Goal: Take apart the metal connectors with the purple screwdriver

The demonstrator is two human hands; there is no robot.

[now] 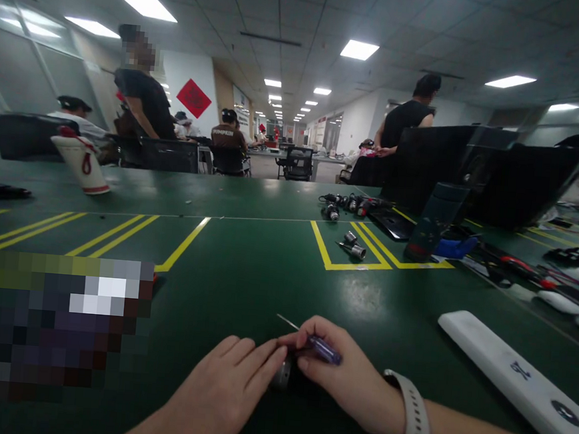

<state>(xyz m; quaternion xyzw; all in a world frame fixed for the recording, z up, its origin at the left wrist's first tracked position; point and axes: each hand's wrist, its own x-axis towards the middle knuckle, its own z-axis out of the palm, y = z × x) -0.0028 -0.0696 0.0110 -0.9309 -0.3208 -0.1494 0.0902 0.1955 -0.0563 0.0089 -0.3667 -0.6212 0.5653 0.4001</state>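
Note:
My right hand (332, 367), with a pale watch on its wrist, grips a screwdriver (326, 350) by its purple handle. The thin metal shaft points up and to the left, away from the table. Close beside it, my left hand (239, 377) has its fingers closed over a small round metal part (283, 374), which shows only partly beneath the fingertips. The fingers of both hands meet just above that part, so its full shape is hidden. Dark green tabletop lies under both hands.
Silver metal pieces (354, 249) lie inside a yellow-taped rectangle, with several cabled parts (345, 205) behind. A long white case (512, 378) lies at the right, near a dark bottle (434, 222) and monitors (428, 168). A paper cup (83, 161) stands at left; people are beyond.

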